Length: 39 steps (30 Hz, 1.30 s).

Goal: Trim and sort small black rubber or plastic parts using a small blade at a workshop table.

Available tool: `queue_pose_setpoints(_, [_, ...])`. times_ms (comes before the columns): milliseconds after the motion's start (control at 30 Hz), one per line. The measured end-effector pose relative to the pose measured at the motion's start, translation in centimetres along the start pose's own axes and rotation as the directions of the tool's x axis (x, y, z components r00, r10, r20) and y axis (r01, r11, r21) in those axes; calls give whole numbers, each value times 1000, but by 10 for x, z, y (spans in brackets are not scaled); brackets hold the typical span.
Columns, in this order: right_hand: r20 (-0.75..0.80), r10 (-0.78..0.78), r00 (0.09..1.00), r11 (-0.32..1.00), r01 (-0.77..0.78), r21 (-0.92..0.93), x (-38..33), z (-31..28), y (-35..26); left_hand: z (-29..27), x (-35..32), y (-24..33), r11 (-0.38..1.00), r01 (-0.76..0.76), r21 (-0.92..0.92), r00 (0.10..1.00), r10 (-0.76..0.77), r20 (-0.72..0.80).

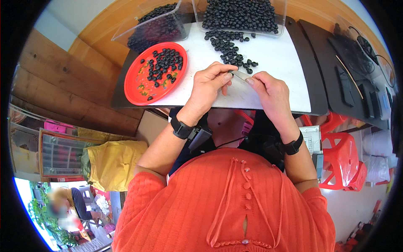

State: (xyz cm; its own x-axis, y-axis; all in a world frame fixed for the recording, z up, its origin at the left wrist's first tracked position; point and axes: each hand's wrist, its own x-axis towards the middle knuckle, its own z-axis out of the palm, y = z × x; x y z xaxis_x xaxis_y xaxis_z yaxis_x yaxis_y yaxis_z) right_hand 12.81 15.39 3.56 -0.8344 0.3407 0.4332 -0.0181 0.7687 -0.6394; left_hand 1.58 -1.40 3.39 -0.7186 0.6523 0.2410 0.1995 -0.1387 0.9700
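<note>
Held over the white tabletop (pixel 277 63): a thin, pale grey strip (pixel 240 75), long axis running left to right, slightly downward toward the right. Pinched at one end by left hand (pixel 210 82), at the other by right hand (pixel 268 90). Nearby, loose small black beads (pixel 228 46) and a round red plastic plate (pixel 155 72).

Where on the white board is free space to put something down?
The right part of the white board, between the loose beads and the board's right edge, is bare. A smaller bare strip lies between the red plate and the left hand. The back, near the clear trays, is crowded with beads.
</note>
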Motion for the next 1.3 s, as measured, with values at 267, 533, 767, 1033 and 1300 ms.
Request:
queue_pose_setpoints(267, [-44, 20, 999, 999, -18, 51, -1, 0, 0, -2, 5, -9, 896, 101, -433, 995, -84, 58])
queue_pose_setpoints(533, [-99, 2, 995, 997, 5, 77, -1, 2, 4, 1, 8, -7, 892, 96, -441, 993, -52, 110])
queue_pose_setpoints(767, [-82, 7, 997, 998, -2, 67, -1, 0, 1, -1, 9, -9, 915, 85, -394, 991, -37, 126])
queue_pose_setpoints(1033, [-135, -53, 989, 998, 55, 12, -1, 5, 5, 0, 9, -8, 918, 82, -389, 992, -37, 120])
queue_pose_setpoints(1300, [-116, -79, 990, 996, 82, 25, -2, 2, 4, 2, 7, -7, 912, 75, -403, 992, -29, 120])
